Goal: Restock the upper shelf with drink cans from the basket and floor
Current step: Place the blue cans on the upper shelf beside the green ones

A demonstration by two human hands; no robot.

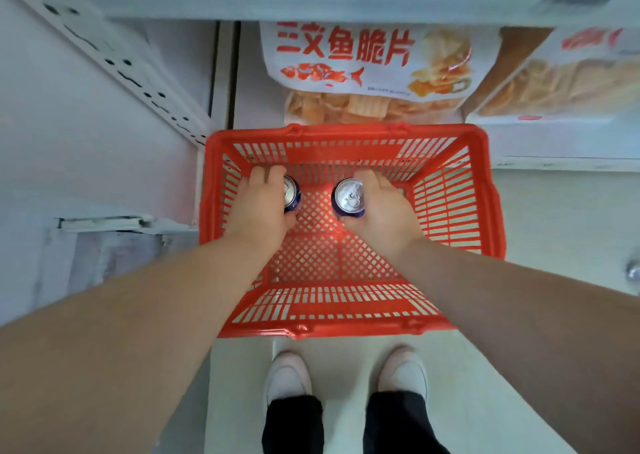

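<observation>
Two upright drink cans, centre frame in the red basket (479, 190): left can (292, 195) wrapped by the left hand (258, 207), right can (349, 197) by the right hand (379, 211); rigid, smooth, probably full and weighty, best held round the sidewall.

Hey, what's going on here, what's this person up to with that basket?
A person is bent over a red basket on the floor in front of a shelf of snack bags. The left hand grips one blue can, the right hand another, both upright inside the basket. No other cans show in it.
</observation>
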